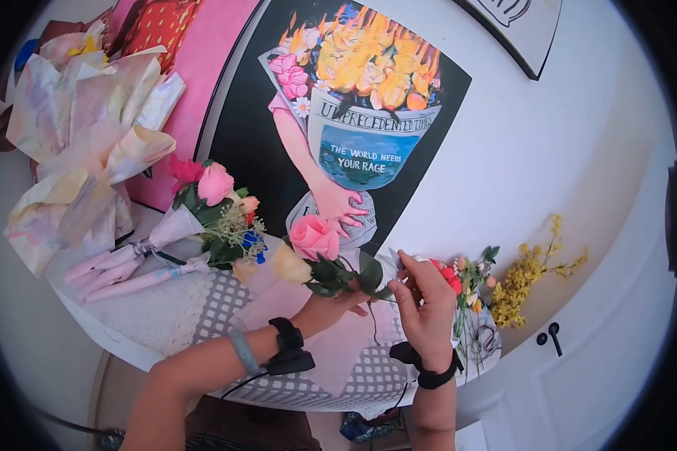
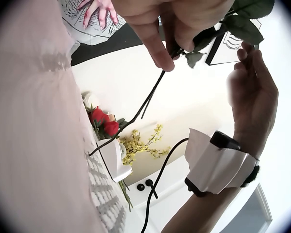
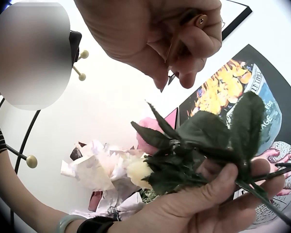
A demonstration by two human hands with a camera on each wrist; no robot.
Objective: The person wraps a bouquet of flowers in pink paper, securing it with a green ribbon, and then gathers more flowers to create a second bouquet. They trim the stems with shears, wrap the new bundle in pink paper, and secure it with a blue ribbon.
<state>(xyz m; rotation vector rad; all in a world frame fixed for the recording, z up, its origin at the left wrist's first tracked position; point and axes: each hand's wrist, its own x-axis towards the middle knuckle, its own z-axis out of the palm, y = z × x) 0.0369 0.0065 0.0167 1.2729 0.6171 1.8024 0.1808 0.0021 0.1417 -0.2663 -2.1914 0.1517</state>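
Observation:
A pink rose with dark green leaves is held by its stem in my left hand. In the left wrist view the thin stem runs down from the fingers, with a short side twig. My right hand is close beside the leaves and grips a small knife with a brown riveted handle. Its pointed tip shows past the fingers. A cream rose appears just left of the pink one, overlapping the wrapping paper.
Wrapped bouquets and a small posy lie at the left of the table. Pink paper covers the checked cloth. Red flowers and yellow sprays stand right. A painting leans behind.

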